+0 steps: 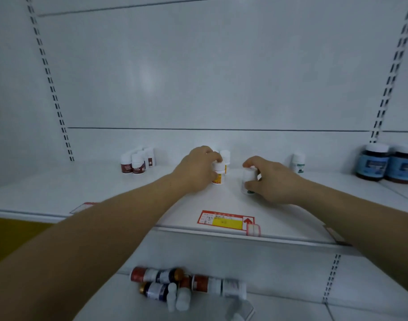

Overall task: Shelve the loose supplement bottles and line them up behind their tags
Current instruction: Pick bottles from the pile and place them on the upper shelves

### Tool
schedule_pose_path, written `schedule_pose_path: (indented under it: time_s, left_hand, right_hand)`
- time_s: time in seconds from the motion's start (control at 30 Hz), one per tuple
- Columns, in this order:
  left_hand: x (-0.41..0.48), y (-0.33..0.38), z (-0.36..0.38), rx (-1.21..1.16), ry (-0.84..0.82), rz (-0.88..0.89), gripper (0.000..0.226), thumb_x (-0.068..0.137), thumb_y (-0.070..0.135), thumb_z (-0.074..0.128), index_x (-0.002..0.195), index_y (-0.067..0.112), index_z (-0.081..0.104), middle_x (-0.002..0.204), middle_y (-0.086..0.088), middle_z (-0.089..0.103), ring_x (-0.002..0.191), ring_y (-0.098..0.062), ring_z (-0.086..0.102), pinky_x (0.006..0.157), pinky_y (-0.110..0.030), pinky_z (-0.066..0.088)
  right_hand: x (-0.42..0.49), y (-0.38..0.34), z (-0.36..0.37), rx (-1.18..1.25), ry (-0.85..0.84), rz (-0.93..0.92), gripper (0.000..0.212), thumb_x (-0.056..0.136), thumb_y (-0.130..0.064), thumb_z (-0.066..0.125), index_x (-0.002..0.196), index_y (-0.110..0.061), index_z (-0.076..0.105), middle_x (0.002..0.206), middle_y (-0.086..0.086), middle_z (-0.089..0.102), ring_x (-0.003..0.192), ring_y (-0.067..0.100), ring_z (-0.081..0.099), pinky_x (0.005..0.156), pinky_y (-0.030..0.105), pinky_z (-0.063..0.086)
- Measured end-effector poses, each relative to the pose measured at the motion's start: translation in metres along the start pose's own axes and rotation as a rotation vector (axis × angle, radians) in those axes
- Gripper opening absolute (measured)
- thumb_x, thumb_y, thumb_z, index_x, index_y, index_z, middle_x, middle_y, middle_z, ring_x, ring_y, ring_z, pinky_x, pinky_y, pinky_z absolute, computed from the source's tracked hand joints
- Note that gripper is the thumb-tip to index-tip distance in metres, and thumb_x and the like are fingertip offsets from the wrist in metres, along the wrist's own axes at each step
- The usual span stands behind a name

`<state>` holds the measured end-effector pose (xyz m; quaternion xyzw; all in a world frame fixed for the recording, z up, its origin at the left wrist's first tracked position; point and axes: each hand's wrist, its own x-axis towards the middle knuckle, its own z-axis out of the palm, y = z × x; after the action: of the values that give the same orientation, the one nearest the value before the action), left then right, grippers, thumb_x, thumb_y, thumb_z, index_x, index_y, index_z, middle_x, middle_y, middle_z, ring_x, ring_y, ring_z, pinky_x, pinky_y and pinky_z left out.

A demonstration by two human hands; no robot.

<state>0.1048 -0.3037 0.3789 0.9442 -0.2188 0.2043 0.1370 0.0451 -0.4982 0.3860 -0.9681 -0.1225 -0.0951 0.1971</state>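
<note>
1. The white shelf (82,188) filled most of the view, with a white back panel behind it and a lower shelf (291,304) under it.
2. Both bare forearms reached over the front edge of the shelf.
3. The left hand (193,170) had its fingers (215,156) closed around an upright white bottle with an orange label (218,176), which stood on the shelf near the middle.
4. The right hand (272,181) had its fingers (252,162) clamped on a white bottle with a green label (247,181), just beside the first one.
5. Two big dark jars with blue labels (388,163) stood at the far right.
6. A pile of loose bottles (186,286) lay on their sides on the lower shelf.
7. A group of small bottles with dark red labels (137,162) stood at the back left.
8. A red and yellow price tag (226,220) lay at the front edge, in front of both hands.
9. One more white bottle (298,162) stood at the back, right of the hands.
</note>
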Motion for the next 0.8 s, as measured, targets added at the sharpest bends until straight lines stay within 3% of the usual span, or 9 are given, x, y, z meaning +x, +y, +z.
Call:
schedule_pose_path:
  time_s: [0.4, 0.57, 0.63, 0.7, 0.8]
  left_hand:
    - [0.013, 0.009, 0.012, 0.129, -0.027, -0.081, 0.041, 0.091, 0.027, 0.054, 0.131, 0.023, 0.047, 0.127, -0.006, 0.050, 0.109, -0.026, 0.053, 0.095, -0.039, 0.040]
    - [0.011, 0.021, 0.003, 0.153, -0.016, -0.059, 0.046, 0.090, 0.030, 0.055, 0.134, 0.024, 0.043, 0.136, -0.002, 0.044, 0.126, -0.021, 0.041, 0.112, -0.046, 0.022]
    - [0.005, 0.042, -0.003, 0.050, 0.013, 0.018, 0.045, 0.090, 0.032, 0.056, 0.133, 0.022, 0.046, 0.137, -0.002, 0.044, 0.125, -0.020, 0.042, 0.108, -0.037, 0.029]
    - [-0.005, 0.074, -0.003, -0.083, -0.097, 0.057, 0.044, 0.091, 0.037, 0.056, 0.132, 0.023, 0.047, 0.138, -0.001, 0.043, 0.123, -0.018, 0.044, 0.104, -0.031, 0.034]
    - [-0.015, 0.117, 0.013, -0.157, -0.419, 0.007, 0.055, 0.090, 0.053, 0.049, 0.139, 0.029, 0.040, 0.149, 0.003, 0.034, 0.131, -0.018, 0.038, 0.108, -0.030, 0.029]
  right_hand:
    - [-0.004, 0.018, -0.004, -0.036, 0.004, -0.062, 0.048, 0.094, -0.031, 0.056, 0.137, -0.023, 0.036, 0.123, 0.009, 0.057, 0.093, 0.019, 0.049, 0.080, 0.026, 0.038]
    - [-0.009, 0.030, -0.014, -0.066, 0.013, -0.027, 0.046, 0.093, -0.029, 0.057, 0.135, -0.022, 0.039, 0.121, 0.008, 0.057, 0.094, 0.020, 0.051, 0.081, 0.026, 0.039]
    - [-0.013, 0.043, -0.022, -0.076, 0.027, 0.012, 0.046, 0.092, -0.027, 0.058, 0.134, -0.023, 0.041, 0.124, 0.008, 0.054, 0.094, 0.019, 0.048, 0.083, 0.026, 0.039]
    - [-0.017, 0.059, -0.031, -0.082, 0.057, 0.060, 0.047, 0.090, -0.026, 0.060, 0.134, -0.024, 0.043, 0.129, 0.008, 0.051, 0.103, 0.022, 0.050, 0.084, 0.026, 0.038]
    - [-0.022, 0.083, -0.041, -0.099, 0.086, 0.121, 0.051, 0.090, -0.026, 0.061, 0.137, -0.023, 0.041, 0.131, 0.009, 0.051, 0.111, 0.023, 0.049, 0.082, 0.024, 0.034]
